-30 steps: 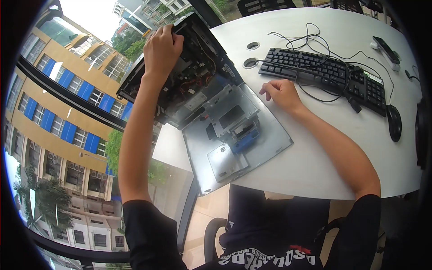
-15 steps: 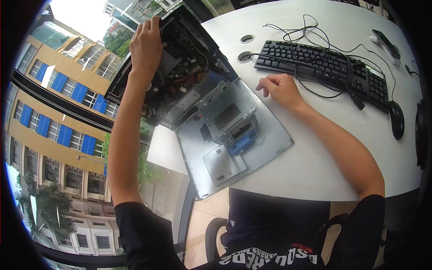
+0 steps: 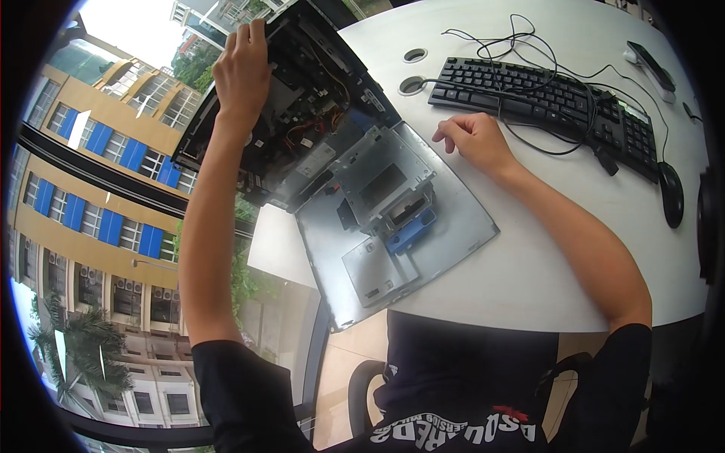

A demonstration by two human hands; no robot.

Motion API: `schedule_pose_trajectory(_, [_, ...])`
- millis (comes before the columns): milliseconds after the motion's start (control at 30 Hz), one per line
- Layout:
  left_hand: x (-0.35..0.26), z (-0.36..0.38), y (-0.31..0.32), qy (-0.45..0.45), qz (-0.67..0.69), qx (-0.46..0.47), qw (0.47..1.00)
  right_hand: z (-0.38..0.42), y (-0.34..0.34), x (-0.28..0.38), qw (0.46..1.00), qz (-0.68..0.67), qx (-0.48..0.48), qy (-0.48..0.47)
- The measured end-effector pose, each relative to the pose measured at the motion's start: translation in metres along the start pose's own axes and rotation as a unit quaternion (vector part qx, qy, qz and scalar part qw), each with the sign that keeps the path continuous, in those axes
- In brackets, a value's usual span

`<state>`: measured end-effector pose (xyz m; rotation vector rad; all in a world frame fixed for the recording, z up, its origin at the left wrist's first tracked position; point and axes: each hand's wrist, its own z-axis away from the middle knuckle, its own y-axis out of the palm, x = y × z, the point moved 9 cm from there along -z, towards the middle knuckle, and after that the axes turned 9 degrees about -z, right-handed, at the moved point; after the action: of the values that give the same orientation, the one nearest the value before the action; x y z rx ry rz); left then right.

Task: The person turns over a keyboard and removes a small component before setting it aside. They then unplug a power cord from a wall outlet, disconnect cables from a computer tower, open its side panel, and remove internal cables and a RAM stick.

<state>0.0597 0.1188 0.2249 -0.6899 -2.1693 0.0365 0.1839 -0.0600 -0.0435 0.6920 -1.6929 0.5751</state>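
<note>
An opened desktop computer case [image 3: 302, 140] stands at the left edge of the white table, its dark half raised with wires and a circuit board showing inside. The metal side with a drive bracket [image 3: 385, 185] and a blue plastic latch [image 3: 411, 232] lies flat toward me. My left hand [image 3: 243, 72] is closed over the top edge of the raised half, fingertips hooked behind it and partly hidden. Right of the case, over the table, my right hand [image 3: 477, 142] is loosely curled, nothing showing in its fingers. It is nearest to the black keyboard [image 3: 544, 106].
A cable [image 3: 555, 72] lies tangled across the keyboard. On the right are a black mouse [image 3: 671, 195] and a phone-like black device [image 3: 651, 64] on a white stand. Two round cable holes [image 3: 412, 85] sit behind the case. A window [image 3: 113, 189] borders the left.
The whole view has shifted slightly. Both hands keep nearly the same places, the left on the raised half's edge, the right curled beside the keyboard.
</note>
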Motion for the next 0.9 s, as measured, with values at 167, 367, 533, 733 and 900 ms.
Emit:
schedule_pose_trajectory(167, [0.005, -0.003, 0.003, -0.017, 0.001, 0.006, 1.000, -0.003, -0.002, -0.003, 1.000, 0.002, -0.012, -0.013])
schedule_pose_trajectory(367, [0.012, 0.002, 0.002, -0.029, 0.025, 0.010, 0.999, -0.002, -0.001, -0.002, 1.000, 0.003, -0.007, 0.001])
schedule_pose_trajectory(533, [0.013, -0.004, 0.000, -0.062, 0.048, 0.037, 0.996, -0.004, -0.002, -0.005, 1.000, 0.002, -0.009, -0.007])
schedule_pose_trajectory(733, [0.012, -0.005, -0.003, -0.058, 0.021, 0.012, 0.998, -0.003, -0.001, -0.003, 1.000, 0.001, -0.008, -0.002])
schedule_pose_trajectory(900, [0.012, -0.006, -0.001, -0.070, 0.025, 0.025, 0.997, -0.001, -0.002, 0.000, 1.000, 0.007, -0.010, -0.009])
